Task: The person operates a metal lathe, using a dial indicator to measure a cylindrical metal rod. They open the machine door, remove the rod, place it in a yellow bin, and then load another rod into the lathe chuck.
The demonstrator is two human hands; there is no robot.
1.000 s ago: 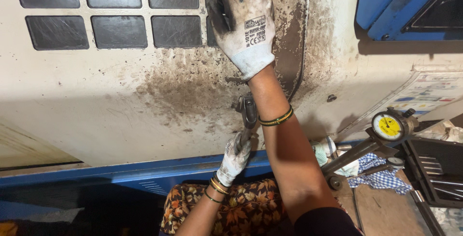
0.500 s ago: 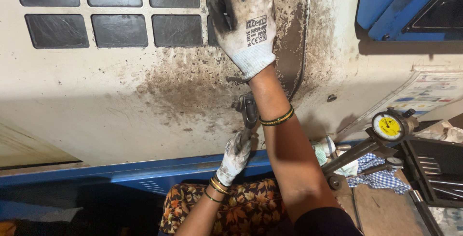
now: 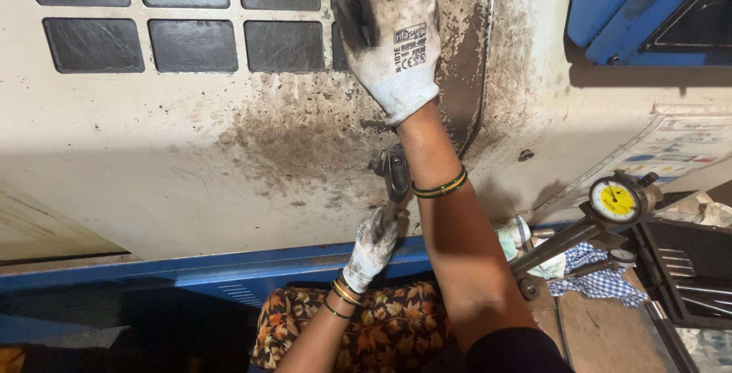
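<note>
Nothing is seen to have shifted since a second ago: the right hand [image 3: 393,41] is still pressed flat, fingers spread, on the grimy machine panel [image 3: 229,152], while the left hand [image 3: 371,249] stays clenched round the metal tool [image 3: 394,182] just below.

Both hands wear white knit work gloves with grime-darkened fingertips. The right hand [image 3: 393,41] glove carries a printed black marking block on its back and a ribbed cuff. The left hand [image 3: 371,247] glove is equally soiled. Each wrist bears thin bangles in gold and dark green. The garment is brown with an orange floral print; a dark sleeve covers the right upper arm.
</note>
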